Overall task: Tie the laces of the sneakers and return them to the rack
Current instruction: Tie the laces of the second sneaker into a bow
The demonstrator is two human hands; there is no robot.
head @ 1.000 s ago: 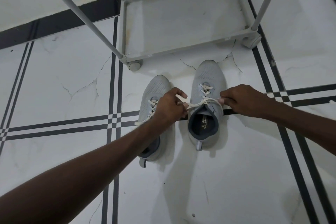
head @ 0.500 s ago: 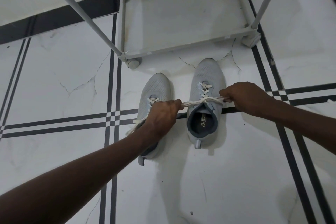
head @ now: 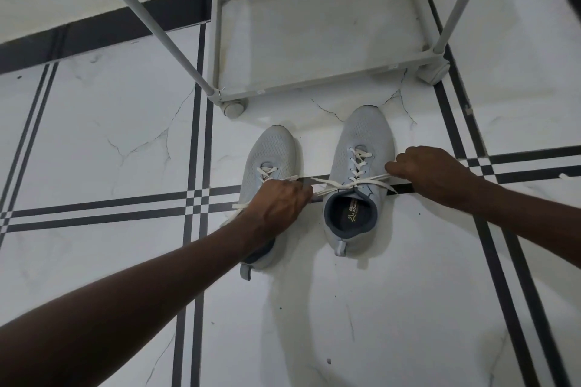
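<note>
My left hand [head: 276,201] was closed on one end of the white lace [head: 352,184] of the right sneaker [head: 361,173], and my right hand [head: 430,171] pinched the other end, so the lace ran taut across the shoe, crosswise to its length, with a crossing just ahead of the collar. That sneaker stood upright on the tiled floor [head: 110,141], its long axis running from me toward the rack [head: 314,82], toe nearest the rack's front rail and heel toward me. The left sneaker [head: 267,163] lay just beside it, roughly parallel but set a little nearer to me, toe also pointing at the rack; my left wrist covered its rear half, and its own lace trailed loose off its outer side onto the floor. Both shoes sat across a dark tile line, near the rack's front left foot [head: 234,108].
</note>
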